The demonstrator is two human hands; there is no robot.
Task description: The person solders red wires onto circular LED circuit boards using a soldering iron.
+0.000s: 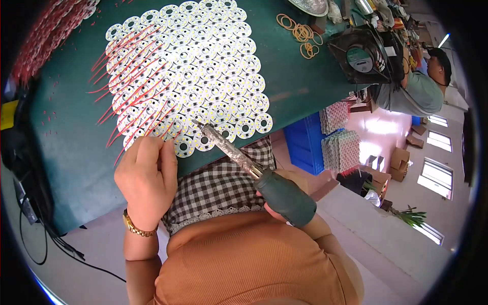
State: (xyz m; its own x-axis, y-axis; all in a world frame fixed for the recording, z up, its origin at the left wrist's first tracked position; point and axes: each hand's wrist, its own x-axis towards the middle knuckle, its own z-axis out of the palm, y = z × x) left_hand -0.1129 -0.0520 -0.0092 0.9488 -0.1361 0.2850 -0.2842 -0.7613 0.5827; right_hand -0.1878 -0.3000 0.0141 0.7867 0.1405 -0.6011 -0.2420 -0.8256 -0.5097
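Orange ribbed top [244, 259] is closest to the lens, checked cloth [216, 190] just above it, at the bench [76, 178] edge. Head view: soldering iron [231, 151] sits right of centre, handle in the right hand [296, 180]. Long axis runs diagonally, handle lower right, tip upper left. Tip is over the near part of the white round boards [206, 51]; can't tell if it touches. Right hand is wrapped round the dark green grip, mostly hidden behind it. Left hand [147, 175] is at the near left corner of the boards, fingers curled, thumb pressed in beside them; fingertips hidden, can't tell what they pinch. Red wires [136, 94] lie across the left columns, long axes slanting, loose ends pointing lower left. Rubber bands [303, 33] and black fan [361, 60] are off to the right on the bench.
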